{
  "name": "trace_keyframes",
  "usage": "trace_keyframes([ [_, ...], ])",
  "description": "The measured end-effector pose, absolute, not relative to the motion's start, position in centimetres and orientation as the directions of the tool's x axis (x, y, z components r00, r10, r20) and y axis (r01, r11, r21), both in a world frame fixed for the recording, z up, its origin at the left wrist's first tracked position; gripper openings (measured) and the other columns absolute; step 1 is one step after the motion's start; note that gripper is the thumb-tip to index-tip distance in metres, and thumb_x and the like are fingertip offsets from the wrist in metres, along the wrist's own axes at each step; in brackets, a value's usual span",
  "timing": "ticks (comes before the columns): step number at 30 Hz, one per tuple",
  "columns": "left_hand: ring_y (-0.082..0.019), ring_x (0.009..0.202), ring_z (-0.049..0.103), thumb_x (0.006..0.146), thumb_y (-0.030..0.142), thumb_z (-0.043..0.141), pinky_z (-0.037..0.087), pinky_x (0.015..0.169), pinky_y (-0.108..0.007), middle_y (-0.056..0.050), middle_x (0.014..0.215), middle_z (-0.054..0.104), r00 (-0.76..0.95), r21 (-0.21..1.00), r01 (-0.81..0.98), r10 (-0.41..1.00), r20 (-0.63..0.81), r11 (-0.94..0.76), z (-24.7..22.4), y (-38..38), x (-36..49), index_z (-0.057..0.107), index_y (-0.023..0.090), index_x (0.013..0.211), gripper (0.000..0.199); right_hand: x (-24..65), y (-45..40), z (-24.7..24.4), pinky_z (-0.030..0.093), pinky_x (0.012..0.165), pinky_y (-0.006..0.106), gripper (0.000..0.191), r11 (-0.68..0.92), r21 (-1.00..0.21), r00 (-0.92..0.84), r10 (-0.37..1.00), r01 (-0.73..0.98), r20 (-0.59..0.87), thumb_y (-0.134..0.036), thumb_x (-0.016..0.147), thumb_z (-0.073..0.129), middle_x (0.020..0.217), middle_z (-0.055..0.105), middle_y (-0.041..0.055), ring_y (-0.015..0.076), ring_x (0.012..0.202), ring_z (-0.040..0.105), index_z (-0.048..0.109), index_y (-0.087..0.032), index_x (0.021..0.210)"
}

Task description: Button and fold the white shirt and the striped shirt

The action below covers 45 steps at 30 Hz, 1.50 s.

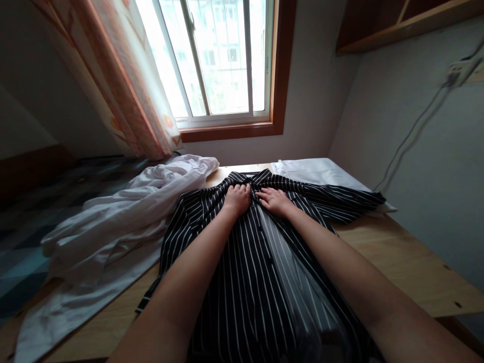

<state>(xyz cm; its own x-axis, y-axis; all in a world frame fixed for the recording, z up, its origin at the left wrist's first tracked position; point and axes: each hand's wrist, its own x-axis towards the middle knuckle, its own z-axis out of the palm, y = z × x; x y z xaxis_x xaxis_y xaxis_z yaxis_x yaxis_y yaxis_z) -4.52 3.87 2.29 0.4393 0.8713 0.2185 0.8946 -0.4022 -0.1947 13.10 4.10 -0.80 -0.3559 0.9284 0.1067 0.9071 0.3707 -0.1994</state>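
A black shirt with white stripes (249, 262) lies spread on a wooden board, its collar toward the window and its front partly open, showing the greyish inner side. My left hand (238, 198) is on the shirt's front just below the collar, fingers curled and closed on the fabric near the front edge. Just to the right, my right hand (275, 200) rests on the other front panel with its fingers spread fairly flat. One sleeve stretches out to the right; the other hangs down along the left side.
Crumpled white cloth (124, 227) lies at the left, beside a dark checked cover (22, 242). Folded white fabric (321, 170) sits behind the right sleeve on the wooden board (401, 257). A curtain and window are behind; a cable runs down the right wall.
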Motion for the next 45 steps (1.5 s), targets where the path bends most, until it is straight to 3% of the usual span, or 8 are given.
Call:
trace_keyframes([
  [5,-0.029,0.107,0.061,0.094,0.016,0.038,0.045,0.090,-0.041,-0.016,0.112,0.069,0.416,-0.192,0.902,0.897,0.149,-0.387,3.7,0.9,-4.1,0.067,0.012,0.109,0.033,12.9,3.4,-0.4,0.022,0.117,0.052,0.049,0.349,-0.178,-0.340,0.937,0.920,0.082,-0.041,0.102,0.035,0.159,0.034,0.0045,0.0248,0.147,0.027,0.042,-0.031,0.149],
  [12,-0.028,0.123,0.054,0.095,0.032,0.046,0.042,0.103,-0.040,-0.014,0.129,0.063,0.366,0.003,0.930,0.926,0.087,-0.368,2.6,-1.6,-5.2,0.063,0.015,0.122,0.037,12.6,1.1,0.2,0.024,0.115,0.054,0.047,0.375,-0.209,-0.363,0.927,0.903,0.097,-0.038,0.100,0.041,0.156,0.039,0.0082,0.0275,0.144,0.031,0.049,-0.026,0.145],
  [17,-0.025,0.129,0.050,0.099,0.034,0.039,0.036,0.111,-0.039,-0.012,0.137,0.059,0.264,0.128,0.946,0.937,0.228,-0.297,1.1,-2.6,-5.5,0.058,0.016,0.129,0.040,12.7,-0.7,1.3,0.040,0.106,0.039,0.030,0.373,-0.318,-0.308,0.921,0.872,0.237,-0.030,0.091,0.056,0.132,0.062,0.0087,0.0244,0.121,0.056,0.071,-0.021,0.115],
  [23,-0.027,0.132,0.047,0.098,0.037,0.045,0.033,0.112,-0.044,-0.011,0.140,0.057,0.262,0.212,0.922,0.925,0.274,-0.324,0.6,-2.7,-5.6,0.060,0.019,0.128,0.038,12.9,-1.9,1.4,0.047,0.091,0.029,0.023,0.379,-0.480,-0.256,0.918,0.791,0.302,-0.018,0.089,0.054,0.102,0.073,0.0075,0.0196,0.097,0.065,0.075,-0.018,0.099],
  [30,-0.024,0.111,0.058,0.095,0.032,0.052,0.041,0.103,-0.042,-0.006,0.112,0.069,0.393,0.215,0.841,0.834,0.389,-0.496,1.5,-2.7,-5.5,0.072,0.021,0.102,0.024,13.2,-2.3,0.4,0.047,0.078,0.029,0.024,0.370,-0.563,-0.227,0.923,0.739,0.309,-0.032,0.093,0.055,0.090,0.072,0.0067,0.0191,0.086,0.065,0.073,-0.018,0.089],
  [35,-0.025,0.103,0.058,0.092,0.031,0.058,0.046,0.094,-0.041,-0.007,0.104,0.068,0.425,0.210,0.827,0.824,0.375,-0.522,1.4,-2.5,-5.5,0.071,0.020,0.098,0.018,13.2,-2.5,0.3,0.047,0.076,0.029,0.026,0.365,-0.563,-0.235,0.927,0.741,0.291,-0.044,0.087,0.065,0.093,0.071,0.0051,0.0186,0.084,0.064,0.074,-0.021,0.093],
  [40,-0.025,0.104,0.055,0.088,0.028,0.063,0.045,0.096,-0.040,-0.007,0.103,0.064,0.412,0.243,0.828,0.842,0.347,-0.506,1.0,-2.4,-5.4,0.068,0.019,0.097,0.013,13.3,-2.2,-0.3,0.049,0.079,0.030,0.017,0.322,-0.582,-0.180,0.940,0.747,0.290,-0.029,0.085,0.066,0.099,0.072,0.0054,0.0196,0.089,0.066,0.075,-0.021,0.097],
  [45,-0.025,0.102,0.055,0.086,0.025,0.064,0.046,0.095,-0.041,-0.006,0.100,0.063,0.405,0.272,0.822,0.848,0.341,-0.501,1.0,-2.4,-5.4,0.067,0.020,0.094,0.010,13.6,-1.4,-0.5,0.052,0.085,0.031,0.014,0.347,-0.740,-0.165,0.936,0.577,0.311,-0.021,0.083,0.065,0.096,0.075,0.0067,0.0201,0.091,0.069,0.075,-0.018,0.092],
])
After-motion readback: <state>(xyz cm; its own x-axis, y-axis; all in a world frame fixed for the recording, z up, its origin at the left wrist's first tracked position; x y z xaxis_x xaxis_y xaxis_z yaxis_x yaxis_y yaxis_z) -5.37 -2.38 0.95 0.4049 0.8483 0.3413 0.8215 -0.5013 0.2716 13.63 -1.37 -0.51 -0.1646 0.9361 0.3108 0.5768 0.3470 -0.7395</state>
